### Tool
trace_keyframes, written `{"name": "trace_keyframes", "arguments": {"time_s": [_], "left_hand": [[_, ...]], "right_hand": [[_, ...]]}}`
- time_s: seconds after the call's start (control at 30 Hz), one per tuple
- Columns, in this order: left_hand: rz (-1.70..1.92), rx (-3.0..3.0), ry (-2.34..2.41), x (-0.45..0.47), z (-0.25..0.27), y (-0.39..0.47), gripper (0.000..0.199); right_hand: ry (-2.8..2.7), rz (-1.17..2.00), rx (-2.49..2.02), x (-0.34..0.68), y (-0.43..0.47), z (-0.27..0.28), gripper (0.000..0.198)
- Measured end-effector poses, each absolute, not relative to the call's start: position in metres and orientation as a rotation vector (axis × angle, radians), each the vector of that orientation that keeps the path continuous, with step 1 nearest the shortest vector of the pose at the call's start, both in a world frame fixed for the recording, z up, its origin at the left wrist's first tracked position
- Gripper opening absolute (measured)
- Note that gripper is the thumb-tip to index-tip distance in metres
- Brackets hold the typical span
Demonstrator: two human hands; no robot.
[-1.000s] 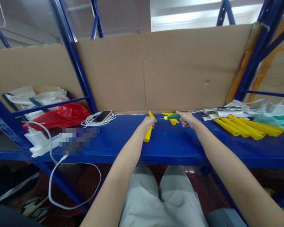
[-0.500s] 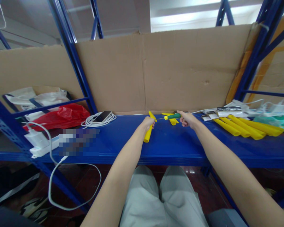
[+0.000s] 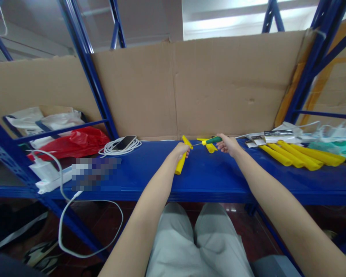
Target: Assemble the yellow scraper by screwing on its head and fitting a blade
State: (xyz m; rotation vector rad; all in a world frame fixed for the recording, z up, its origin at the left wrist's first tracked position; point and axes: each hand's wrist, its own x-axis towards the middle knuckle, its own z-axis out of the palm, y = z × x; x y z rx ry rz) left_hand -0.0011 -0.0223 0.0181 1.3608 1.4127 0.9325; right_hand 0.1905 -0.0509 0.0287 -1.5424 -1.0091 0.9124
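Observation:
My left hand (image 3: 183, 151) is closed around a yellow tube-like plastic piece (image 3: 180, 166), which stands tilted over the blue shelf. In my right hand (image 3: 228, 145) is a screwdriver (image 3: 213, 141) with a green and yellow handle. Its thin shaft points left, and the tip reaches the upper part of the yellow piece beside my left fingers. Whether the tip sits in a screw is too small to tell. Below the screwdriver handle, more yellow plastic (image 3: 210, 148) lies on the shelf.
Several yellow tube-like pieces (image 3: 298, 154) lie at the right, near silvery packets (image 3: 279, 137). At the left are a phone (image 3: 125, 142) on a coiled white cable (image 3: 109, 148), a red plastic bag (image 3: 83, 142) and a power strip (image 3: 50, 184). Cardboard (image 3: 219, 84) stands behind the blue shelf (image 3: 150, 169).
My right hand and the screwdriver handle have shifted slightly, the handle now tilting up a little more at its right end. My left hand keeps its hold on the yellow piece.

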Motion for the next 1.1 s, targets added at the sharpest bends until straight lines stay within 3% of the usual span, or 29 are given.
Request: {"name": "trace_keyframes", "arguments": {"time_s": [0.53,0.73,1.1], "left_hand": [[0.951,1.366,1.402,-0.004,0.0175,-0.0188,0.015],[0.944,1.405,1.361,-0.0016,0.0192,-0.0251,0.015],[0.934,1.403,1.379,-0.0009,0.0179,-0.0213,0.013]], "right_hand": [[-1.044,0.906,-1.55,0.1931,-0.0474,0.0259,0.043],[-0.999,0.742,-1.29,0.1932,-0.0445,0.0246,0.035],[-1.126,0.539,-1.271,0.193,-0.0441,0.0208,0.038]]}}
